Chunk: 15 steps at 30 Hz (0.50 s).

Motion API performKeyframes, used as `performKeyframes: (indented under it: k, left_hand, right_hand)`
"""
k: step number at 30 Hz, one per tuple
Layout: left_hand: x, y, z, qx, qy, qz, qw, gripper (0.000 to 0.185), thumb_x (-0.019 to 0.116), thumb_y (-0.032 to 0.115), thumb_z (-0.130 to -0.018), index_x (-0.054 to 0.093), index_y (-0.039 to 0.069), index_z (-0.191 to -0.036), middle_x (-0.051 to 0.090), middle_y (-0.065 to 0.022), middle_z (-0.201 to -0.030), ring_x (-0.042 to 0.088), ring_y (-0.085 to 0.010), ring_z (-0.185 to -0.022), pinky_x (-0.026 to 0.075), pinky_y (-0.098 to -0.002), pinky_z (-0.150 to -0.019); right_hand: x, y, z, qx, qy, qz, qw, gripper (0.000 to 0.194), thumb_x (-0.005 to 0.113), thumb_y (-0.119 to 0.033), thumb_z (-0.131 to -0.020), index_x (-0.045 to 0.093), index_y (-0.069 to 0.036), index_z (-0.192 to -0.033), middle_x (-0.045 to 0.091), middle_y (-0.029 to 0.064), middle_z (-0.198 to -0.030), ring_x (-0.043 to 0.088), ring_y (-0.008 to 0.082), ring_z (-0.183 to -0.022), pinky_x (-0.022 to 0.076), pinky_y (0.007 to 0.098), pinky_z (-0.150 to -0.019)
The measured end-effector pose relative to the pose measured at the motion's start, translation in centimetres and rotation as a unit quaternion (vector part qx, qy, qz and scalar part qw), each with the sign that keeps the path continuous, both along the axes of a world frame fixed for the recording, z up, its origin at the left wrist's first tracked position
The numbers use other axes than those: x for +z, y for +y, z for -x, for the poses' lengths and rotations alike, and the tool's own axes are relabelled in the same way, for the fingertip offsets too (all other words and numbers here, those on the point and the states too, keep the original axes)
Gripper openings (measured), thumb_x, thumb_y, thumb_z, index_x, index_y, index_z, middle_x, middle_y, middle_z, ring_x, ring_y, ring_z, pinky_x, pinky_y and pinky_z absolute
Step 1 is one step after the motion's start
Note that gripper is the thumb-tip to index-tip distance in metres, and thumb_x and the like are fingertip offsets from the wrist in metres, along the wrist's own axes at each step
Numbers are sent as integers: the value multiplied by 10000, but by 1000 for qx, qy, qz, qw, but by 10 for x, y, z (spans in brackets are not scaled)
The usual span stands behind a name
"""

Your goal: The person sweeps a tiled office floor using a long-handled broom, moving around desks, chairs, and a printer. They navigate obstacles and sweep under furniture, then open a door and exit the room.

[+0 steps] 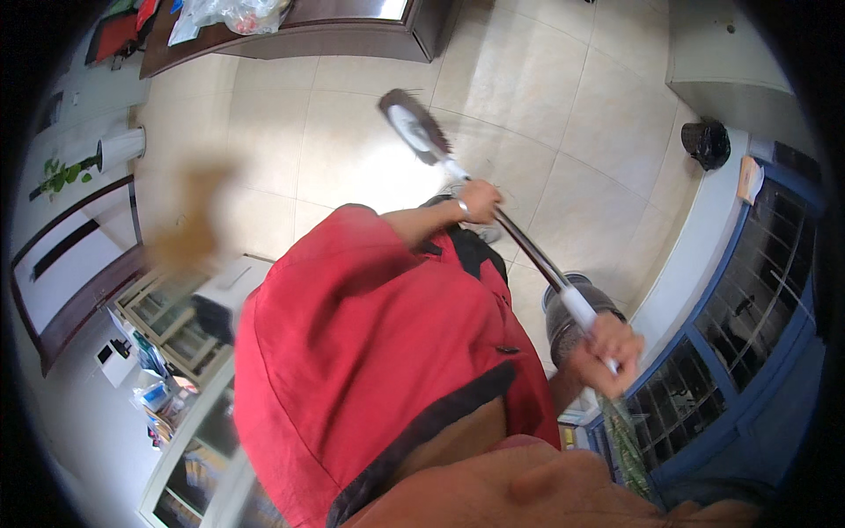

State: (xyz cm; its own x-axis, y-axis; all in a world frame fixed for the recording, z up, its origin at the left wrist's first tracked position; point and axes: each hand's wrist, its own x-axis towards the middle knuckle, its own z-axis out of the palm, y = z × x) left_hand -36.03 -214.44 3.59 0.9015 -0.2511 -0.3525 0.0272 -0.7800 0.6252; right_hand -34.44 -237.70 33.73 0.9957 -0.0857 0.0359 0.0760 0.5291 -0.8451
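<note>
A long-handled mop (pixel 528 247) slants across the view, with a shiny metal shaft and white end pieces. Its flat white head (pixel 409 125), edged with dark brown fibres, is lifted toward the far side and slightly blurred. My left hand (pixel 479 200), with a band at the wrist, grips the shaft just behind the head. Around the white grip at the opposite end, my right hand (pixel 610 353) is closed and blurred. How far the head is from the floor I cannot tell. Below the shaft, a grey shoe (pixel 487 232) partly shows.
Pale tiles cover the floor (pixel 370 145). A dark jar (pixel 584 303) stands close to my right arm, by a blue-framed barred window (pixel 746 317). A black-bagged bin (pixel 709 142) sits against the wall. A dark desk (pixel 343 43) holds plastic bags; a potted plant (pixel 122 148) stands left.
</note>
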Motion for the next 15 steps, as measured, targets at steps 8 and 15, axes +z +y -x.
performKeyframes:
  k: [8, 15]
  left_hand:
    - [-4, 137, 104, 216, -133, -53, 966, 283, 699, 224, -746, 525, 67, -587, 551, -140, -632, 546, -347, -682, 435, -471, -659]
    - [19, 67, 92, 125, -227, 110, 960, 321, 736, 83, -687, 435, 50, -580, 460, -114, -585, 460, -311, -581, 361, -414, -549]
  right_hand:
    - [-35, 101, 44, 278, -66, 22, 958, 174, 537, -45, -696, 419, -34, -569, 455, 91, -528, 451, 228, -478, 360, 364, -499]
    - [19, 46, 105, 314, -277, 66, 906, 191, 570, -120, -539, 401, -33, -550, 388, 71, -533, 410, 265, -433, 329, 371, -457]
